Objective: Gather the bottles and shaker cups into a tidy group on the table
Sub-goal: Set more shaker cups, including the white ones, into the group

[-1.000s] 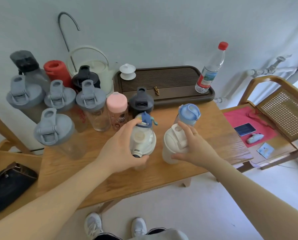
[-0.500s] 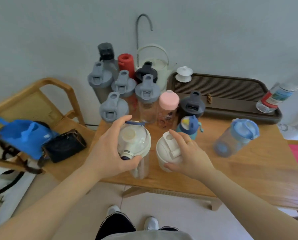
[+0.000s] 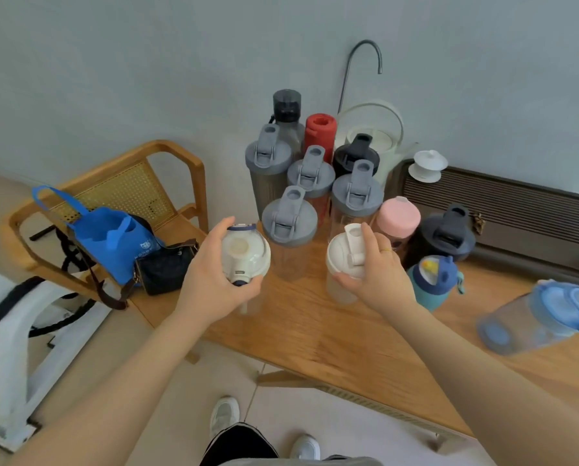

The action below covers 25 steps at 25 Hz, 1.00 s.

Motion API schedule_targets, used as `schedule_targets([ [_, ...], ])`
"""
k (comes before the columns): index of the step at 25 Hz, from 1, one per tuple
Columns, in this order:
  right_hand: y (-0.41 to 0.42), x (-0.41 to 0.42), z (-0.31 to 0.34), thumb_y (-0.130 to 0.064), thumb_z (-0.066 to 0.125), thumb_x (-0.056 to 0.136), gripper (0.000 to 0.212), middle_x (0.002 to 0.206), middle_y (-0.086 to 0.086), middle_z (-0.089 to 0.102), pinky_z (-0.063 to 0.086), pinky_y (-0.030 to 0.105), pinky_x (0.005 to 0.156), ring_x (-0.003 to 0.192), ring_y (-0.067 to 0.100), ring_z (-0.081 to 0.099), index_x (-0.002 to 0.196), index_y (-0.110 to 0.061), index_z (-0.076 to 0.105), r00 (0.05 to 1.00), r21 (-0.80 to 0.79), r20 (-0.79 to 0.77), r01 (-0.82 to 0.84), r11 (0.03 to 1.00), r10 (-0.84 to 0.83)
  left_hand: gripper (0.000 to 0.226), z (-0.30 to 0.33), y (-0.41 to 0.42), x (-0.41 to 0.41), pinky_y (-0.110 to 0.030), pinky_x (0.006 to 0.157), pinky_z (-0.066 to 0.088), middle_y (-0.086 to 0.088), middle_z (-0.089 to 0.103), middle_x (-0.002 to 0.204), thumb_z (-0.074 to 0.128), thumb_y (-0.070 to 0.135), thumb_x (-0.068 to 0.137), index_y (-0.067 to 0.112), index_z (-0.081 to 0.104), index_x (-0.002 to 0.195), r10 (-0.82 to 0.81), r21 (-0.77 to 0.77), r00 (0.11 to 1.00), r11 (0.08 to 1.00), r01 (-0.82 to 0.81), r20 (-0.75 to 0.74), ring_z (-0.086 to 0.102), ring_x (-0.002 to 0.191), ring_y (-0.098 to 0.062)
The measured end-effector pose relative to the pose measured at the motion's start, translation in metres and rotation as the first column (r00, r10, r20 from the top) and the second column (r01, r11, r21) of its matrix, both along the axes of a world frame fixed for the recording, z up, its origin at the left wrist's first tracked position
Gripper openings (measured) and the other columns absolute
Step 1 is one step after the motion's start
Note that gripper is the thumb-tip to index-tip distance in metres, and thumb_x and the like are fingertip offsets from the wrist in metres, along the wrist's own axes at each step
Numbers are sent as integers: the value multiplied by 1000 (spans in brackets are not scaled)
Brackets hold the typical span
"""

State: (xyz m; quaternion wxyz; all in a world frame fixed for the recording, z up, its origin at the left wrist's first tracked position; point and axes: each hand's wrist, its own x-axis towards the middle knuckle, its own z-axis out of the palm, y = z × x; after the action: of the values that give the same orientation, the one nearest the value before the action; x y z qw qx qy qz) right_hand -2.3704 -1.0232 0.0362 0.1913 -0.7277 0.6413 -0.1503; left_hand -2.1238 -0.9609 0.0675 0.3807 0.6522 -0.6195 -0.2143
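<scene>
- Left hand (image 3: 214, 277): closed around the white-lidded bottle (image 3: 246, 252), at the table (image 3: 331, 338) corner.
- Right hand (image 3: 375, 274): gripping the white shaker cup (image 3: 343, 255); teal bottle (image 3: 434, 280) just beside.
- Blue-lidded shaker (image 3: 547, 314): apart, right.
- Grey-lidded shakers (image 3: 289, 218): clustered behind.
- Tea tray (image 3: 503, 210): far right.

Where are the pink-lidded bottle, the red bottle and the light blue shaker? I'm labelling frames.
pink-lidded bottle (image 3: 400, 215), head view, on its lid.
red bottle (image 3: 319, 128), head view, on its cap.
light blue shaker (image 3: 565, 307), head view, on its lid.
</scene>
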Motion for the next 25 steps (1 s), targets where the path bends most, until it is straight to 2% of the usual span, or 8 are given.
schedule_targets([
  [5,0,13,4,-64,57,71,98,153,16,20,18,48,113,141,34,18,145,-15,17,986,-160,-141,62,985,-85,92,-7,-42,18,-32,95,39,8,41,120,74,29,57,24,27,135,-19,-1,993,1000,19,-115,43,116,-15],
  [7,0,26,15,-68,47,70,95,154,16,19,15,48,114,142,34,16,144,-15,20,996,-232,-87,-9,973,-11,91,-8,-61,26,-29,91,38,6,41,119,78,22,61,22,26,135,-58,2,991,998,59,-124,44,115,-17],
  [9,-4,45,29,-62,52,72,90,154,14,20,16,44,113,141,33,17,144,-18,20,991,-268,-72,-126,955,111,90,-7,-79,33,-29,89,38,3,42,119,78,23,61,22,26,134,-105,6,988,994,106,-116,45,114,-19],
  [13,-18,86,48,-50,71,70,98,156,13,13,25,43,111,140,34,22,146,-21,17,978,-211,-112,-198,957,178,99,-5,-107,48,-28,99,31,-3,35,136,81,23,64,22,17,139,-180,50,972,981,189,-150,37,126,-19],
  [16,-29,103,47,-59,67,68,106,158,10,3,28,43,110,141,32,21,147,-27,4,974,-118,-204,-121,986,95,122,-6,-118,61,-26,103,20,0,21,145,83,18,61,23,-7,142,-280,146,938,939,312,-202,24,132,-13],
  [19,-34,114,41,-66,63,67,107,158,7,0,31,43,108,139,31,24,146,-30,0,967,-59,-251,-60,996,44,128,-16,-120,76,-23,101,22,11,19,136,81,12,64,26,-22,138,-398,268,890,853,448,-222,23,127,-6],
  [22,-38,124,39,-69,63,64,103,158,6,1,34,45,105,136,33,29,144,-28,14,972,-58,-232,17,998,-30,110,-28,-127,86,-28,104,30,9,27,138,76,12,70,24,-6,142,-466,253,858,822,511,-217,31,129,-12],
  [25,-46,135,41,-63,69,62,85,153,9,18,36,45,100,126,35,40,128,-23,34,980,-90,-158,107,990,-120,92,-31,-136,90,-28,96,38,7,40,130,76,18,71,24,15,140,-426,286,875,830,479,-231,45,116,-14],
])
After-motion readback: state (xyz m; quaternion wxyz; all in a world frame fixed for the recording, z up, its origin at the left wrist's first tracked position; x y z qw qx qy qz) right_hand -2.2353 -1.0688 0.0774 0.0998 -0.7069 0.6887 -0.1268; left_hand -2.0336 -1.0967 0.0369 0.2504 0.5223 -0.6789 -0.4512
